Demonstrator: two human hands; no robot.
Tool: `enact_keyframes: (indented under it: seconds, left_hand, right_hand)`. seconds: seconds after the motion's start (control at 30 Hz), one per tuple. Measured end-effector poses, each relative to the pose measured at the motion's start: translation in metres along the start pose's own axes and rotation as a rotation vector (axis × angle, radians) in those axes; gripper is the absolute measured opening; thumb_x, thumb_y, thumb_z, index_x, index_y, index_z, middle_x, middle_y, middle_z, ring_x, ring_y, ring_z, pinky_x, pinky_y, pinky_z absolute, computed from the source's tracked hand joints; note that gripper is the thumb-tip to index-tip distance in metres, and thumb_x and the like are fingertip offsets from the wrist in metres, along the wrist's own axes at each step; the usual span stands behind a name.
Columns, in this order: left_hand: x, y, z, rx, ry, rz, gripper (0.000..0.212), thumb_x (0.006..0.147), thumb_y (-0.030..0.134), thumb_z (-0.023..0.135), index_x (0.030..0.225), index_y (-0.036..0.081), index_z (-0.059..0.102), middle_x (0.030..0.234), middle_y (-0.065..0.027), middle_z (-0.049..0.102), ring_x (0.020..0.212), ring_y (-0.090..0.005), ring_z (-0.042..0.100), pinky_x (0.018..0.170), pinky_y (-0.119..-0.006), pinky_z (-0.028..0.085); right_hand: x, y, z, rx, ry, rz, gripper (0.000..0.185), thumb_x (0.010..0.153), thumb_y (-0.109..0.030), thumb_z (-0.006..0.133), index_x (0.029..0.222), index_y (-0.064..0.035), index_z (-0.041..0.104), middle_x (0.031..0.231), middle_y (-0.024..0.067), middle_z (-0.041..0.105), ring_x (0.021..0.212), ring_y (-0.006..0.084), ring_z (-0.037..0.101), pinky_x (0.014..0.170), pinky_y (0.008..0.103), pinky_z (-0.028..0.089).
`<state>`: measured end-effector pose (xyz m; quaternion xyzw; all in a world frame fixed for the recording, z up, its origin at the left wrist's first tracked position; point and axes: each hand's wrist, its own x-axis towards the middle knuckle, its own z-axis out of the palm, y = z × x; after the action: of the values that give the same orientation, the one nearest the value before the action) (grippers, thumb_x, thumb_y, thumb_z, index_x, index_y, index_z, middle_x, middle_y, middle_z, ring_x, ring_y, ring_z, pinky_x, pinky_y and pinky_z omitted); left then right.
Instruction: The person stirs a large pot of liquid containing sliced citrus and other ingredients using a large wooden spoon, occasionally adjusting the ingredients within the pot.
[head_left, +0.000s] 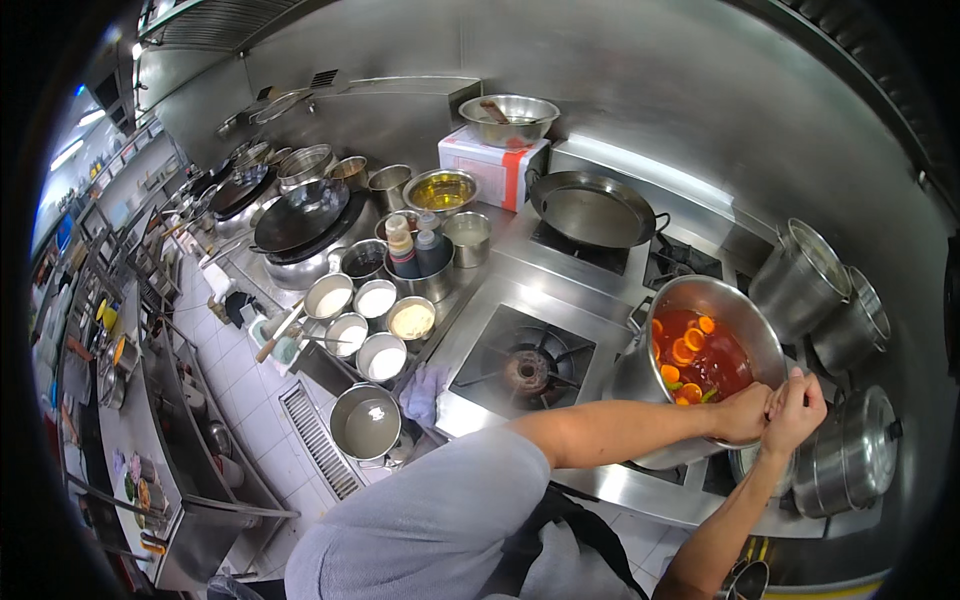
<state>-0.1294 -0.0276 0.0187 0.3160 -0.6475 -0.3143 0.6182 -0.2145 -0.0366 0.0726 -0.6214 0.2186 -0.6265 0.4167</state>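
Note:
My left hand (739, 414) is at the near right rim of a tall steel stockpot (761, 337), its fingers curled. Beside it, close against it, my right hand (796, 409) is raised with bent fingers. Whether either hand grips something small is hidden. Inside the pot is a red liquid (712, 360) with orange slices (683, 350) and a few green pieces (709, 394) floating near its left side. The pot stands on the steel range, and my left forearm passes in front of its lower part.
Left of the pot is a gas burner (527, 370), with a wide two-handled pan (592, 210) behind. Steel stockpots (801, 262) and a lidded pot (844, 457) stand at right. Further left are seasoning pots (376, 298), squeeze bottles (403, 253), a purple cloth (424, 394) and woks (304, 217).

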Motion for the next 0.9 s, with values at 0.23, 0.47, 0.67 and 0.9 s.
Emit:
enact_keyframes:
  seconds: [0.23,0.47,0.67,0.9]
  left_hand:
    - [0.042,-0.099,-0.037,0.428,-0.201,0.279,0.012,0.073,0.010,0.070,0.079,0.000,0.069,0.085,-0.0225,0.072,0.083,-0.0416,0.070,0.073,-0.047,0.055]
    - [0.036,-0.090,-0.082,0.413,-0.162,0.034,0.011,0.073,0.009,0.069,0.082,0.002,0.070,0.090,-0.0230,0.072,0.090,-0.0418,0.070,0.078,-0.047,0.055]
    - [0.010,-0.067,-0.102,0.565,-0.147,0.087,0.008,0.074,0.008,0.067,0.079,0.001,0.069,0.085,-0.0233,0.072,0.087,-0.0426,0.070,0.077,-0.047,0.056]
    - [-0.021,0.040,-0.065,0.189,-0.091,-0.116,0.012,0.077,0.011,0.067,0.082,0.001,0.069,0.082,-0.0238,0.071,0.084,-0.0441,0.069,0.075,-0.047,0.055]
  right_hand:
    - [0.016,0.064,0.017,0.050,0.063,-0.123,0.045,0.102,-0.006,0.060,0.063,-0.0095,0.038,0.054,-0.0044,0.041,0.047,0.0026,0.035,0.044,0.0239,0.027]
    - [0.026,0.080,0.047,0.063,-0.025,-0.053,0.045,0.102,-0.008,0.059,0.061,-0.0093,0.041,0.051,-0.0031,0.041,0.042,0.0053,0.037,0.041,0.0245,0.030]
    - [0.010,0.042,0.085,0.193,-0.082,0.070,0.047,0.102,-0.006,0.058,0.059,-0.0097,0.038,0.049,-0.0045,0.035,0.040,0.0057,0.031,0.039,0.0258,0.028]
    - [-0.005,-0.021,0.064,0.131,-0.060,0.175,0.047,0.101,-0.009,0.061,0.059,-0.0088,0.040,0.049,-0.0032,0.038,0.038,0.0062,0.032,0.039,0.0260,0.029]
